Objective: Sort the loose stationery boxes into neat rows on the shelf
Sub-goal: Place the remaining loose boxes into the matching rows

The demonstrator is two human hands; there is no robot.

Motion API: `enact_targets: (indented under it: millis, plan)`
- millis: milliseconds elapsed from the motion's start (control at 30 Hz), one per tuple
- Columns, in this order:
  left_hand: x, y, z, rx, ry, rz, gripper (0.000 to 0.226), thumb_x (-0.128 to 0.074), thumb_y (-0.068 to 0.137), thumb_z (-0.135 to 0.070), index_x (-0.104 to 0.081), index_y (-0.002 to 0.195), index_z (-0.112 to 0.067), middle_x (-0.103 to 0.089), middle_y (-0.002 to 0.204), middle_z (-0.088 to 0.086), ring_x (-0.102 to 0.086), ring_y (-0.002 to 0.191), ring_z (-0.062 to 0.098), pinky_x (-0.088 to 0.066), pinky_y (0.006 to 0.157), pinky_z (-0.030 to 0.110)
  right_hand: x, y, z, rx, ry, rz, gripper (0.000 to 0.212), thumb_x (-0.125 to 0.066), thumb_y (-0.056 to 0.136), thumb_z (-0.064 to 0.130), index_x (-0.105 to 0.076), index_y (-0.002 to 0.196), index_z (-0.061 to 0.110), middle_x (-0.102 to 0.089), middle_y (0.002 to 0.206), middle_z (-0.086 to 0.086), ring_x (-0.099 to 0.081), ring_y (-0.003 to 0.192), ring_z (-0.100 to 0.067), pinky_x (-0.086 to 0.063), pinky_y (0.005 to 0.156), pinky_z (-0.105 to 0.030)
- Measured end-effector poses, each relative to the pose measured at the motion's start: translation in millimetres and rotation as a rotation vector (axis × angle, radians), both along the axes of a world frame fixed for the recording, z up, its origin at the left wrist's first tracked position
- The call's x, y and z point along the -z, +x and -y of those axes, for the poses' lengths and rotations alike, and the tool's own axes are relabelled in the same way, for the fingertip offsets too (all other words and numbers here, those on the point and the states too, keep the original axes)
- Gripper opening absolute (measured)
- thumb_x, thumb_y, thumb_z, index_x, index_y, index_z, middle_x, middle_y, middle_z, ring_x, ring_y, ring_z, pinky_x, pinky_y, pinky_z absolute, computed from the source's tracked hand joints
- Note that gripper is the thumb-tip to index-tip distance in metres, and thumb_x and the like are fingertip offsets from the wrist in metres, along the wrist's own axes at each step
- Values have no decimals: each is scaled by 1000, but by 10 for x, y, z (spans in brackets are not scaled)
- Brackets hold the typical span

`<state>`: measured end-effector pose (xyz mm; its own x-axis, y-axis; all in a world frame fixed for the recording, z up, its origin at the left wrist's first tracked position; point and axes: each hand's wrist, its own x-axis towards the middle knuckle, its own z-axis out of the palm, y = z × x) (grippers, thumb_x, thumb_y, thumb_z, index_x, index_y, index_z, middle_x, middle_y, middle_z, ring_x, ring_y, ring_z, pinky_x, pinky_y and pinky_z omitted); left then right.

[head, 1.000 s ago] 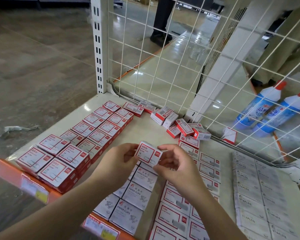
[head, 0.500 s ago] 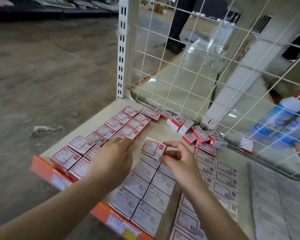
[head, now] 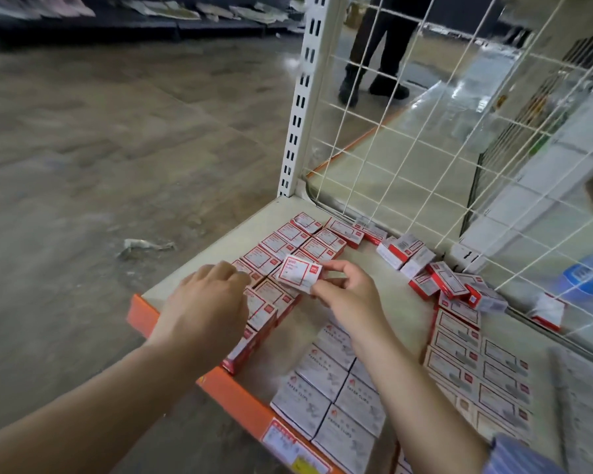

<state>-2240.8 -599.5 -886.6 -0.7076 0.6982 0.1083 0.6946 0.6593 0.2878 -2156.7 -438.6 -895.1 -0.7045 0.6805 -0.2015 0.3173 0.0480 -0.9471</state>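
Now the right hand [head: 348,295] pinches a red-and-white box [head: 299,272] above the shelf [head: 367,285]; the left hand [head: 208,299], fingers relaxed, rests on the boxed rows [head: 281,246].

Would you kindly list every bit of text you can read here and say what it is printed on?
"PAPER CLIPS": on the white boxes at the shelf front.
Red-and-white box held in the right hand: print too blurred.
Orange shelf-edge price tags: unreadable.
Loose boxes by the wire grid: unreadable.

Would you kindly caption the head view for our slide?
Right hand holds a red-and-white box above shelf rows; left hand reaches alongside.
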Motion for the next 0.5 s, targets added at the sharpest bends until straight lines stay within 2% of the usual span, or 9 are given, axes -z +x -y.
enact_targets:
  millis: [67, 167, 267, 400, 500]
  plan:
    - [29, -50, 39, -6, 3, -6, 32, -36, 95, -26, -57, 119, -22, -52, 125, -5, -45, 118, 18, -37, 95, 30, 20, -87, 31, 1, -3, 4, 27, -67, 78, 8, -58, 96, 26, -66, 89, 7, -63, 81, -5, -50, 69, -18]
    - [61, -106, 65, -1, 14, 4, 32, -37, 95, -27, -62, 114, -19, -55, 121, -3, -49, 113, 19, -40, 90, 31, 53, -208, 82, 2, -12, 1, 27, -67, 78, 10, -56, 97, 26, -65, 91, 9, -62, 80, -2, -46, 60, -12]
    - [85, -133, 64, 17, -2, 4, 33, -36, 96, -34, -61, 114, -23, -54, 121, -8, -50, 111, 16, -41, 85, 27, 84, -325, 125, -6, 6, 12, 27, -67, 78, 10, -58, 99, 25, -66, 92, 8, -61, 78, 0, -44, 55, -8]
    - [95, -151, 54, 5, -3, 1, 34, -34, 96, -42, -60, 112, -27, -53, 115, -10, -53, 103, 13, -40, 75, 24, 83, -454, 148, -55, 56, 33, 28, -65, 80, 11, -60, 103, 26, -57, 89, 17, -55, 76, 5, -41, 50, -4]
    - [116, -160, 69, -8, 32, 41, 32, -38, 94, -44, -61, 109, -27, -53, 109, -11, -52, 99, 12, -42, 73, 25, 106, -540, 152, -72, 104, 65, 29, -65, 80, 15, -60, 107, 25, -62, 98, 9, -58, 85, -1, -44, 59, -9]
